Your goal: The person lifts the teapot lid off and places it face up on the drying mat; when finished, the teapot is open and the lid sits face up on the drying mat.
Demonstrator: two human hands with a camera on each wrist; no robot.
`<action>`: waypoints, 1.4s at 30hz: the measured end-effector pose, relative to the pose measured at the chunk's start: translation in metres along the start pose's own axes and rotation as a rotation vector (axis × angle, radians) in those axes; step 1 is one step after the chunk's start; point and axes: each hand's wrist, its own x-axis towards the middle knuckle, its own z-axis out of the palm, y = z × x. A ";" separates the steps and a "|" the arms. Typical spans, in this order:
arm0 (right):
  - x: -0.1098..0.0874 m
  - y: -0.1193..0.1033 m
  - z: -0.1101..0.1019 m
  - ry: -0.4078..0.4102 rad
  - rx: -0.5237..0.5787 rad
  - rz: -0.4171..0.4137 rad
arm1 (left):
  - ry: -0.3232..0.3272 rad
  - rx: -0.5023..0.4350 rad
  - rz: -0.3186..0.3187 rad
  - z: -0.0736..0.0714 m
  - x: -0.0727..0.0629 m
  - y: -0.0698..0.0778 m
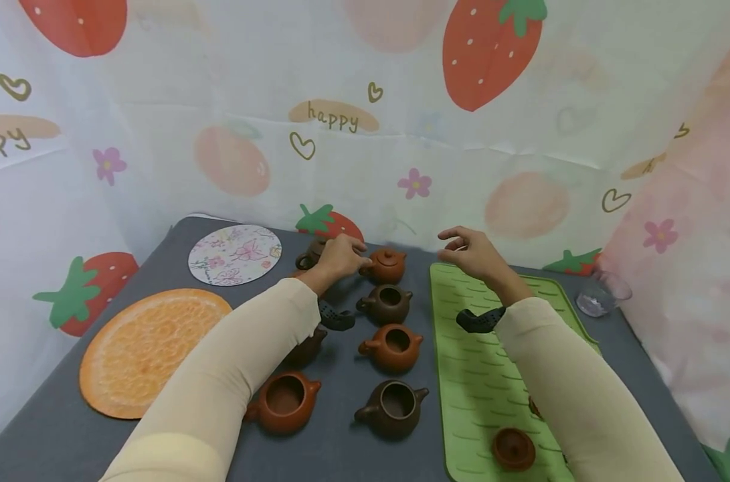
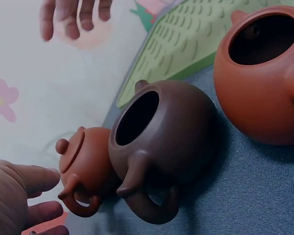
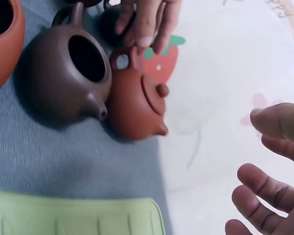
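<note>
Where the green mat [image 1: 461, 375] comes closest to the viewer, a small round clay piece [image 1: 513, 448] lies on it, seen by the head view alone. Left of the mat's near end sit an open-topped dark brown teapot [image 1: 392, 410] and, farther left of it, a reddish-brown teapot [image 1: 285, 403]. Beside the mat's middle stands an orange-brown teapot [image 1: 395, 348]; well to the mat's left lies an orange-slice placemat [image 1: 150, 351], again only in the head view. Next along the mat's left edge comes a second dark teapot [image 1: 387, 305]. Above the mat's far part hangs the right hand [image 1: 470, 253], empty, its fingers loosely bent and thumb apart. Just left of the mat's far end is the lidded teapot [image 1: 389, 268]; the left wrist view shows its handle loop clearly, the right wrist view its short spout. The left hand [image 1: 339, 258] is at its handle side, fingers parted and grasping nothing; whether a fingertip touches the pot I cannot tell. The head view adds a clear glass vessel [image 1: 599, 301] right of the mat and a butterfly-patterned placemat [image 1: 235, 255] far to its left.
</note>
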 end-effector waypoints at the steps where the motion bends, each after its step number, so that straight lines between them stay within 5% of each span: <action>1: 0.002 -0.001 0.003 -0.001 0.005 0.004 | -0.007 0.004 -0.001 0.001 0.000 0.000; 14: 0.031 -0.002 0.046 -0.010 0.012 0.051 | -0.036 0.103 -0.004 0.005 0.006 -0.004; 25: 0.051 -0.006 0.083 0.032 -0.111 0.018 | -0.032 0.178 -0.012 0.010 0.008 -0.002; 42: 0.066 -0.010 0.102 0.102 -0.240 0.070 | -0.016 0.200 -0.006 0.012 0.008 -0.001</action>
